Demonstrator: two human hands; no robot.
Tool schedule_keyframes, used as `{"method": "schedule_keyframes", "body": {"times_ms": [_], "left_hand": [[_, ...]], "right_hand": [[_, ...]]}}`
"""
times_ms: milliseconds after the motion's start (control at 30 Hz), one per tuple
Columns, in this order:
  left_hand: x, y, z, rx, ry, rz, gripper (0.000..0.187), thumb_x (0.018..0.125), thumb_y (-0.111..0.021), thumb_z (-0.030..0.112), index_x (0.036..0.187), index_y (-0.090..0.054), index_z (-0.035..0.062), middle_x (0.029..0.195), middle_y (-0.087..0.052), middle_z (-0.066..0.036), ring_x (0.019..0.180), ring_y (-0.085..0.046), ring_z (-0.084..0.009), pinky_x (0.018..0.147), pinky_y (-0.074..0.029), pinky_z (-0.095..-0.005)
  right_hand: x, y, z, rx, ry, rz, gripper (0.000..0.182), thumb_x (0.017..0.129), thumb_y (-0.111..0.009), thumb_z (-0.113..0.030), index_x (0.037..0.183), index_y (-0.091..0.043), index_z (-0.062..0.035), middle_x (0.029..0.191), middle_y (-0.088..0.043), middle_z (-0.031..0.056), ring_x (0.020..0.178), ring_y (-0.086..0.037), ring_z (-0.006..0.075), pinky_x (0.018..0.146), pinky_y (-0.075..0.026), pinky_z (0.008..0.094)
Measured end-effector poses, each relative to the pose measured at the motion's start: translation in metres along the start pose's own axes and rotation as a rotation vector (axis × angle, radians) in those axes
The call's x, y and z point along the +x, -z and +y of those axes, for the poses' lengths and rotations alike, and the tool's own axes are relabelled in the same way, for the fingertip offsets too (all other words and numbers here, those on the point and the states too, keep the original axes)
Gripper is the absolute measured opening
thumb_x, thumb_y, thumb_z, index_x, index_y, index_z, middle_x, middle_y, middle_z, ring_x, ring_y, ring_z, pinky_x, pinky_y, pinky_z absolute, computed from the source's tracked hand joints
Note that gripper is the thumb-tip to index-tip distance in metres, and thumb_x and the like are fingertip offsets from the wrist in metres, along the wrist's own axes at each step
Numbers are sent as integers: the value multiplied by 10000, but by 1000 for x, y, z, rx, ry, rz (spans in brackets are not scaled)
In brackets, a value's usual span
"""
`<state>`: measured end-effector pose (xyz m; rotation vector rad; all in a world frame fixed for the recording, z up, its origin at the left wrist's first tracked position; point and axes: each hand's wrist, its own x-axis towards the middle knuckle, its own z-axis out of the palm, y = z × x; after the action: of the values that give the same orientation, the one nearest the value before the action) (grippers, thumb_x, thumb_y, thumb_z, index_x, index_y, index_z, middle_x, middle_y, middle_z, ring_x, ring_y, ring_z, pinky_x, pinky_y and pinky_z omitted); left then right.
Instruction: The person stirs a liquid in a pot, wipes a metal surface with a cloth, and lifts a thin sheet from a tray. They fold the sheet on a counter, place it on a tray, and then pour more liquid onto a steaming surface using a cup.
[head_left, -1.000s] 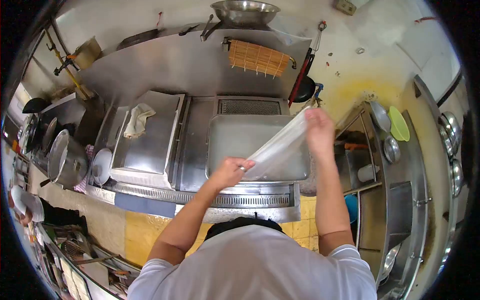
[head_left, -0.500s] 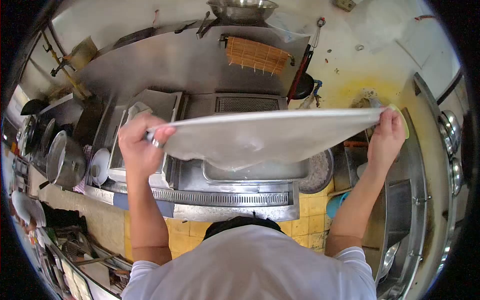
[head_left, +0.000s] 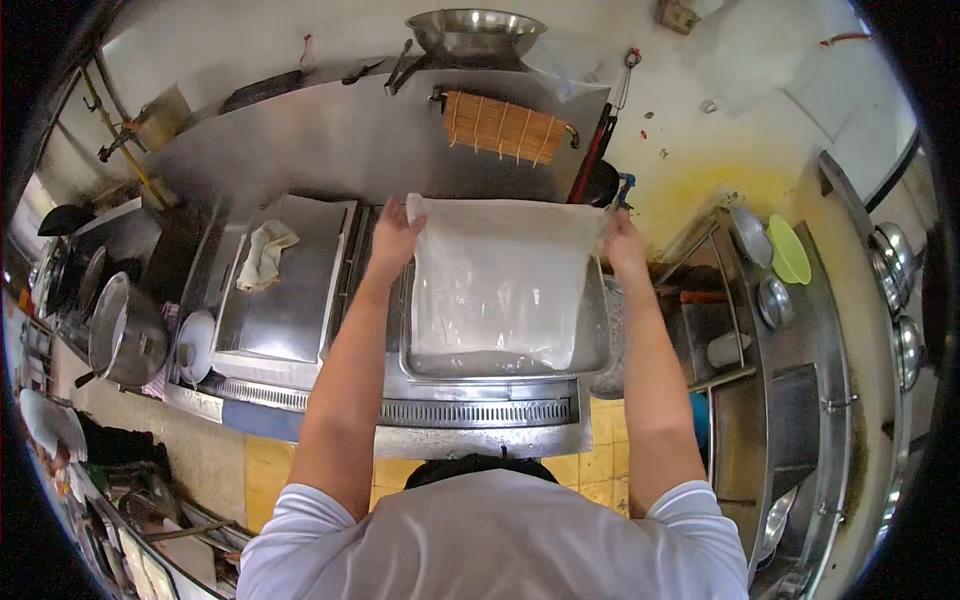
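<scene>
One sheet [head_left: 490, 270], white, thin, roughly rectangular. Its lower part is partly see-through and shiny, with wet-looking glints across the middle; the top edge runs nearly straight, and the lower edge is wavy. Location: centre of the frame, spread over one rectangular metal tray [head_left: 594, 330], whose rim shows below the sheet and to its right. The tray sits on a metal surface [head_left: 450, 393].

Hands, two. Left hand [head_left: 397, 235]: at the sheet's upper left corner, its fingers grasping that corner. Right hand [head_left: 624, 247]: at the upper right corner, its fingers at the edge; how firmly they pinch cannot be told, as they are partly hidden. Both forearms rise from white short sleeves at the bottom of the frame.

Upper centre: one wide steel bowl [head_left: 478, 38]; below it, one bamboo mat [head_left: 505, 127], slatted and tan, hanging at a slight tilt.

Left of centre: one flat steel panel [head_left: 285, 315], bearing one crumpled off-white cloth [head_left: 265, 257]. Further left: one large metal pot [head_left: 125, 335], tilted, and one round white dish [head_left: 195, 345] just beside it.

Right of the frame: one lime-green bowl [head_left: 790, 250], two steel vessels [head_left: 774, 302] near it, and one white container [head_left: 728, 348] lower down.

Lower centre: yellow floor tiles [head_left: 600, 460].
</scene>
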<state>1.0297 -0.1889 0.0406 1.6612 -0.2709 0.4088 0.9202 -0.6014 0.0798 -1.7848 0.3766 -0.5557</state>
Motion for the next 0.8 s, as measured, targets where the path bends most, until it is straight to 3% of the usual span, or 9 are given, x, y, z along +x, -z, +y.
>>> {"method": "schedule_keyframes", "body": {"times_ms": [33,100,200,233,300,367,467,667,800], "left_hand": [[2,-10,16,99,-171,32,428,932,-753,193,1275,-631,-31,1157,-724,-169,890,-700,-220,756,-551,-338],[-35,-5,63,303,173,-252,482,867,-807,199,1282,-652,11,1261,-681,-200,1137,-670,-269,955,-529,-368],[-106,2,6,663,-21,-649,535,795,-822,235,1282,-677,65,1355,-630,-220,1304,-568,-345,1111,-444,-408],[-132,8,-12,788,-112,-761,507,811,-791,253,1274,-685,77,1359,-626,-222,1308,-558,-362,1121,-437,-417],[-172,18,-31,961,-196,-680,333,856,-690,227,1162,-730,101,1230,-685,-187,1231,-599,-338,1069,-465,-430],[-171,31,-41,1034,-220,-782,244,861,-641,199,1067,-739,111,1142,-697,-157,1171,-619,-322,1022,-476,-441],[-176,45,-31,994,-256,-791,167,838,-625,164,952,-737,117,1027,-702,-121,1091,-638,-300,961,-484,-449],[-192,42,-21,1004,-313,-731,132,804,-635,152,873,-733,97,1002,-715,-130,1045,-654,-309,948,-484,-438],[-229,41,-5,776,-181,-594,196,783,-662,119,953,-756,91,1076,-731,-131,1051,-668,-311,969,-487,-461]], "right_hand": [[3,-8,-1,-156,13,-6,482,971,-619,-142,1423,-547,7,1240,-684,235,1080,-674,256,915,-523,358],[-33,-22,10,-443,265,-161,544,921,-644,-130,1441,-534,-16,1348,-642,243,1236,-628,346,1038,-481,406],[-111,-39,58,-723,269,-467,566,879,-668,-125,1434,-571,-72,1429,-562,273,1336,-552,372,1089,-466,434],[-133,-38,74,-886,358,-474,519,869,-662,-143,1380,-610,-75,1380,-591,273,1301,-576,379,1054,-491,443],[-162,-30,101,-1142,506,-441,401,845,-647,-174,1227,-715,-75,1257,-667,261,1199,-647,391,967,-547,460],[-158,-19,101,-1362,253,-558,231,814,-637,-178,956,-773,-57,1091,-737,206,1013,-715,381,853,-576,482],[-158,3,118,-1330,244,-414,140,784,-647,-150,789,-755,-62,931,-751,184,882,-728,379,802,-572,492],[-203,-13,57,-1415,248,-300,155,816,-643,-143,852,-754,-42,879,-732,227,873,-726,376,819,-568,490],[-247,-55,80,-929,78,-501,202,866,-609,-154,949,-758,-45,978,-736,219,946,-708,394,870,-559,490]]}}
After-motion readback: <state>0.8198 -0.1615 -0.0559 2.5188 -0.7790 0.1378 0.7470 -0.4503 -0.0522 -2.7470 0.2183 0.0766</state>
